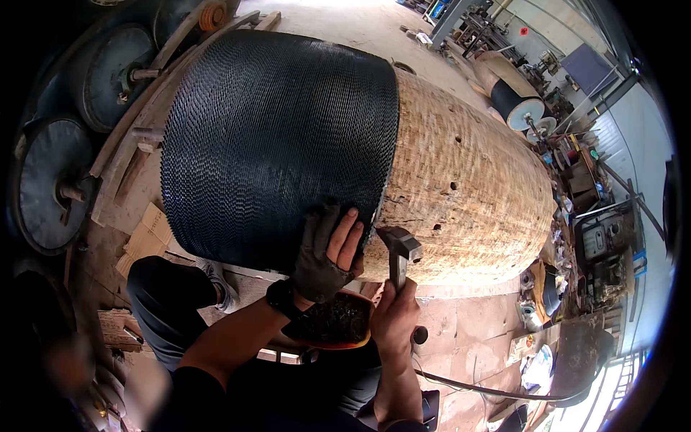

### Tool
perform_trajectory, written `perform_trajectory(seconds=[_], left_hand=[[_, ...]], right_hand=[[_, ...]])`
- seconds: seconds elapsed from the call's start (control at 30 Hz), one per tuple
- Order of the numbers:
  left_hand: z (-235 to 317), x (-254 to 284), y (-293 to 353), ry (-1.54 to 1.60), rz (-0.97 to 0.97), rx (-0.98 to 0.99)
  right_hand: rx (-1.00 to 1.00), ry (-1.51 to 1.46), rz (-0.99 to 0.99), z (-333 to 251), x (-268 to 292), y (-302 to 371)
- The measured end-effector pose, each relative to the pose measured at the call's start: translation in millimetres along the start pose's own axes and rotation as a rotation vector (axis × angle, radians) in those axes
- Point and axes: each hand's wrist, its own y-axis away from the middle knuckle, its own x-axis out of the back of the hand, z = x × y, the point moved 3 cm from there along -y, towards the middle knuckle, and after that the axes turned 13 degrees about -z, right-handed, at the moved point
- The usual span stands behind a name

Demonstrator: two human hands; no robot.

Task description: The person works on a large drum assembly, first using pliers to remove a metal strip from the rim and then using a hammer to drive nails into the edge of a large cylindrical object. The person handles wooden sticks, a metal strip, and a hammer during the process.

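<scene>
Black cloth sleeve (198, 396) was nearest. Ahead lay tan wood-textured cylinder (468, 169), ridged black sheeting (281, 137) wrapping its left part; long axis ran left-right, bare end rightward. Dark round-ended rollers (54, 183) flanked left; red-rimmed bowl (356, 344) intervened. Gloved left hand (318, 270) lay on sheeting; right hand (396, 318) gripped dark steel hammer (405, 245).

The big roller (284, 144) is black in fine zigzag rows on its left — its right section (479, 194) mottled tan and brown, dotted dark. The hammer (399, 248) is dull grey, the glove (314, 273) charcoal; the near bowl's rim (360, 344) is red and yellow.
</scene>
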Motion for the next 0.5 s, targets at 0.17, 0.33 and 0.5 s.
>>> perform_trajectory(seconds=[0.17,0.33,0.5], left_hand=[[1.1,1.2,-2.9,-0.004,0.023,-0.014],[-1.6,-1.1,-2.9,-0.002,0.01,0.009],[-1.3,-0.5,-3.5,0.006,0.021,-0.009]], right_hand=[[0.119,-0.235,0.18,14.0,4.5,15.4],[0.048,0.081,0.057,7.4,-15.5,-2.6],[0.145,-0.431,0.214,10.1,-8.8,14.5]])
